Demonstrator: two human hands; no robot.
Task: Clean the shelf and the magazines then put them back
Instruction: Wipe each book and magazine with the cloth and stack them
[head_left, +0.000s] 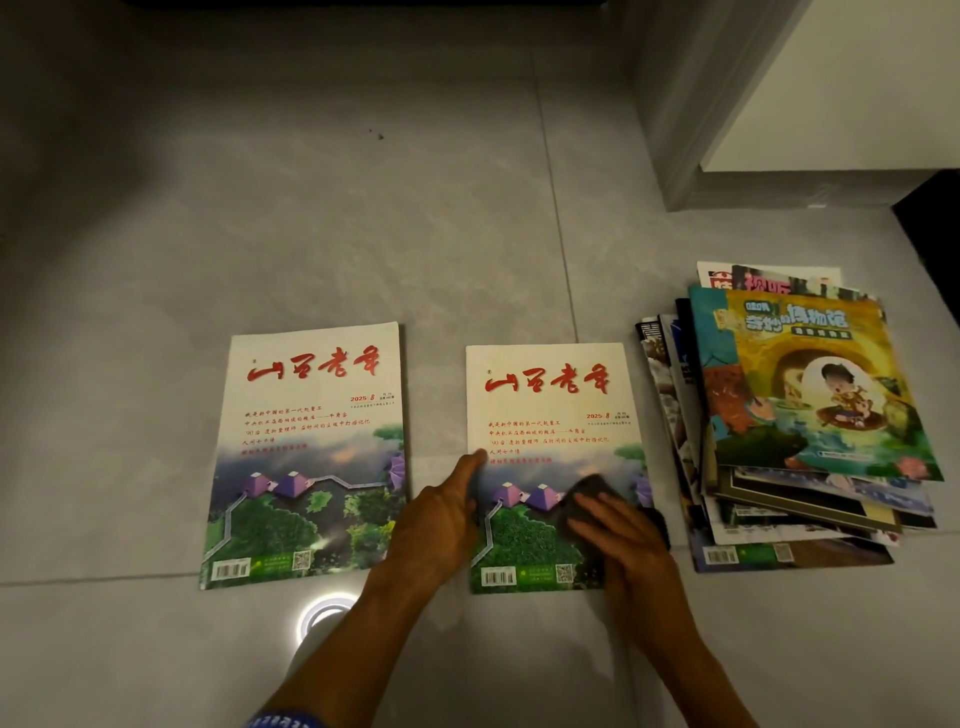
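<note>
The middle magazine (553, 431) lies flat on the tiled floor (311, 208); thin, light and glossy, it would likely slide unless pinned. The left hand (441, 514) steadies its left edge, fingers fairly straight, while the right hand (618, 540) presses a dark cloth (592, 493) flat on the cover. A matching magazine (306, 452) lies to the left, a loose pile (789, 415) to the right. The shelf may be the white unit (831, 104), cut off top right.
</note>
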